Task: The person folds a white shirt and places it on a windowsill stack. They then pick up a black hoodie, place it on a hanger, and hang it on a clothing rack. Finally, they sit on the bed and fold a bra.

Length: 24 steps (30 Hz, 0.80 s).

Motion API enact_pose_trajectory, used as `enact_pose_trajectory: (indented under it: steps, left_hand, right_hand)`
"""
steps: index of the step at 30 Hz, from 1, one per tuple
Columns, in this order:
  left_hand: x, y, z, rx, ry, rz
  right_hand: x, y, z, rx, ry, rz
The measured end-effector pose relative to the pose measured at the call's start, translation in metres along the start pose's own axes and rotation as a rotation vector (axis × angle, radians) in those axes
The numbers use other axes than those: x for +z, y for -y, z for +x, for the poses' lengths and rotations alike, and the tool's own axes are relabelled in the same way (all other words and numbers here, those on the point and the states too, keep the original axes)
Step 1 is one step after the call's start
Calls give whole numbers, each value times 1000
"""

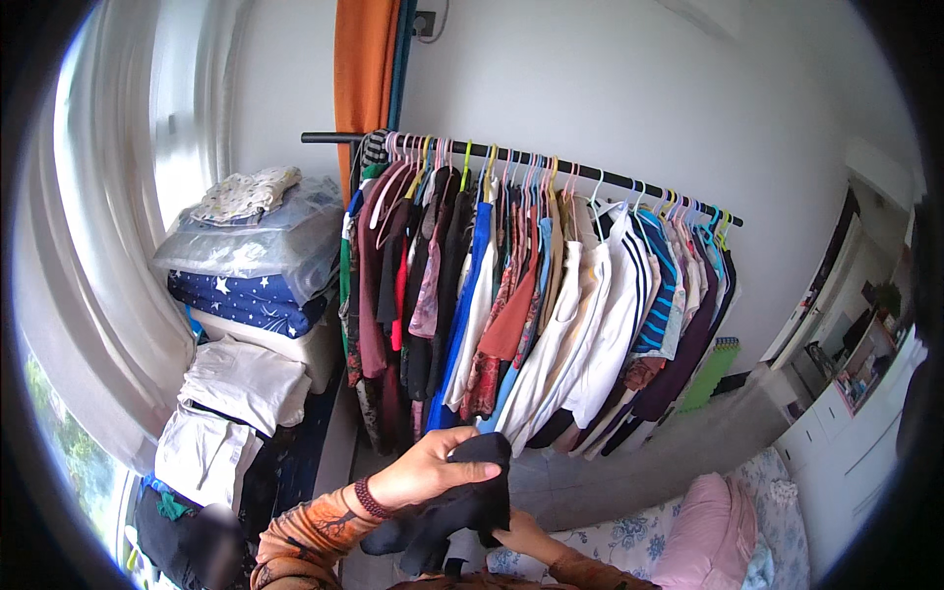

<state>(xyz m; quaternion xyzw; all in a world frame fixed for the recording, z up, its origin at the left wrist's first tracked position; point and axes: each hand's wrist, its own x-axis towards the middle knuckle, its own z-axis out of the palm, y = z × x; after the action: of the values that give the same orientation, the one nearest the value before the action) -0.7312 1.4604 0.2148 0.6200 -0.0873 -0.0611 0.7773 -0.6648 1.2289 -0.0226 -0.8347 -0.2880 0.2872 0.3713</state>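
Observation:
Dark cloth items [472, 501], apparently socks, hang bunched in front of my body at the bottom centre. The thumb and fingers of my left hand [442, 468] pinch their upper end; a beaded bracelet circles that wrist. Lower and to the right, my right hand [527, 535] grips the edge of the same dark cloth, its fingertips partly hidden by it. A grey piece [466, 547] shows beneath the dark cloth. Beyond my hands, many garments [516, 310] hang on coloured hangers from a black rail [575, 168].
Folded white clothes [243, 383], a star-patterned blue bundle [243, 299] and clear plastic bags [243, 247] are stacked at left beside the curtain [103, 243]. A pink pillow [700, 535] lies on a floral-covered bed [634, 538] at lower right. White drawers [833, 435] stand far right.

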Motion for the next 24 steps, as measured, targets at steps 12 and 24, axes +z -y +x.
enact_pose_trajectory:
  steps: [12,24]
  left_hand:
    - [-16,-13,-1,55,-171,460]
    - [8,-14,55,12,-226,901]
  right_hand:
    - [-128,-21,31,290,-439,687]
    - [-251,-48,-4,169,-122,105]
